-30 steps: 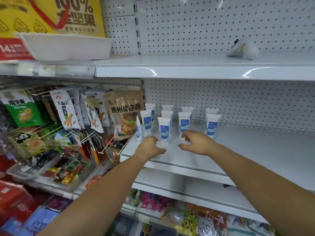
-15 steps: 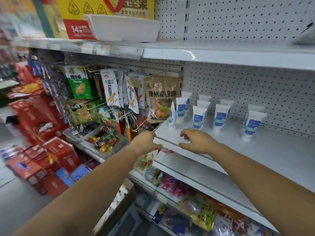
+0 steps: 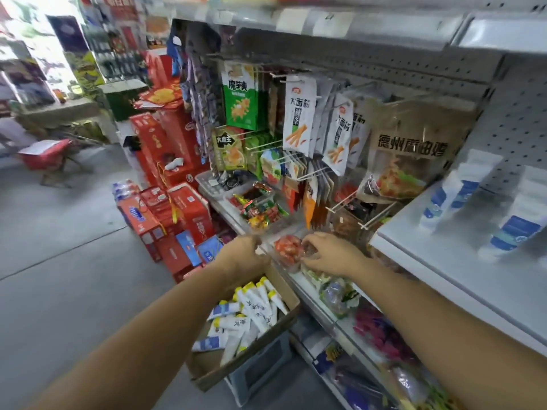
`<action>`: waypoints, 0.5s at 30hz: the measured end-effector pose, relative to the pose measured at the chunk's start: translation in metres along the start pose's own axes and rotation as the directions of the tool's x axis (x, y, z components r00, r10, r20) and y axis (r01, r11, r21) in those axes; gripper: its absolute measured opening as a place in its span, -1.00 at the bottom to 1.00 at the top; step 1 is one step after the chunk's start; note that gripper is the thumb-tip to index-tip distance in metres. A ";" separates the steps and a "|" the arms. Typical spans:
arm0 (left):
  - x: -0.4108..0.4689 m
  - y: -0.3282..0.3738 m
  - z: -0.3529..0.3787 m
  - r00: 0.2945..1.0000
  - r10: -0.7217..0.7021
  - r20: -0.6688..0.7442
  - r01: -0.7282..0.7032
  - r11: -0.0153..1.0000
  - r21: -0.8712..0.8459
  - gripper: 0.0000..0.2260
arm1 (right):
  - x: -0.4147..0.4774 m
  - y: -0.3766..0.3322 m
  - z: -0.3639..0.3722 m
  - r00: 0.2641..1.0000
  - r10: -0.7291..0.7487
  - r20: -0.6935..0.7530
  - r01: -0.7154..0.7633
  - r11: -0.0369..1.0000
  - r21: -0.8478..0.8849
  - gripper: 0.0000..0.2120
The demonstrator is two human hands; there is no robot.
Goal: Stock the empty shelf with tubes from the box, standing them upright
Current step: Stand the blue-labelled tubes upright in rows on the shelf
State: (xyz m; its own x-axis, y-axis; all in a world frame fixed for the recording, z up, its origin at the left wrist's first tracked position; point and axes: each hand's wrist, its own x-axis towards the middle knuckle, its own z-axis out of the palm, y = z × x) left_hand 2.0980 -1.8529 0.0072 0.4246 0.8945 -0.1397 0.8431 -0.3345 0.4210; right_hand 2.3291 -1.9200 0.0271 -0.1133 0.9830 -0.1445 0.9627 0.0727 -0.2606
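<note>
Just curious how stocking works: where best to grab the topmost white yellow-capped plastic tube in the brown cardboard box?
Probably mid-body, from above: the white yellow-capped tube lies slanted atop the other tubes in the brown cardboard box, its long sides exposed.

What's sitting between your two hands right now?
In the head view, a clear pack of red snacks shows between the left hand and right hand.

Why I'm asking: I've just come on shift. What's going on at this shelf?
A person is stocking tubes. Several blue-and-white tubes already stand upright on the white shelf at right, with bare space in front of them. The spare tubes lie loose in the cardboard box below. The left hand and right hand hover just above the box, neither appearing to hold anything.
</note>
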 end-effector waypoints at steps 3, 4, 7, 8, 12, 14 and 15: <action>0.009 -0.046 0.006 0.998 -0.055 0.041 0.056 0.998 -0.012 -0.46 | 0.045 -0.021 0.030 0.998 -0.049 0.044 0.050 0.999 -0.006 -0.59; 0.012 -0.061 0.011 0.995 -0.078 0.065 0.079 0.997 -0.007 -0.47 | 0.059 -0.027 0.041 0.996 -0.056 0.068 0.056 0.998 -0.003 -0.58; 0.023 -0.106 0.028 0.987 -0.112 0.119 0.106 0.993 0.056 -0.60 | 0.092 -0.042 0.075 0.989 -0.088 0.119 0.087 0.996 0.009 -0.54; 0.028 -0.122 0.037 0.983 -0.124 0.139 0.116 0.991 0.067 -0.61 | 0.102 -0.046 0.087 0.985 -0.101 0.139 0.098 0.995 0.025 -0.55; 0.034 -0.172 0.073 0.968 -0.170 0.182 0.162 0.985 0.054 -0.52 | 0.138 -0.054 0.137 0.965 -0.131 0.225 0.121 0.991 0.057 -0.51; 0.037 -0.193 0.093 0.962 -0.188 0.196 0.184 0.982 0.039 -0.51 | 0.154 -0.056 0.162 0.956 -0.130 0.261 0.116 0.991 0.066 -0.49; 0.039 -0.205 0.105 0.953 -0.212 0.217 0.208 0.977 0.040 -0.52 | 0.162 -0.057 0.174 0.950 -0.131 0.282 0.116 0.991 0.071 -0.49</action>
State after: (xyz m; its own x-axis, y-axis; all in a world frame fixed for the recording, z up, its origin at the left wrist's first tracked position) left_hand 1.9766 -1.7811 -0.1784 0.2974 0.8589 -0.4169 0.9256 -0.1523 0.3464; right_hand 2.2129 -1.7946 -0.1479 -0.3035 0.8771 -0.3722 0.9231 0.1740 -0.3429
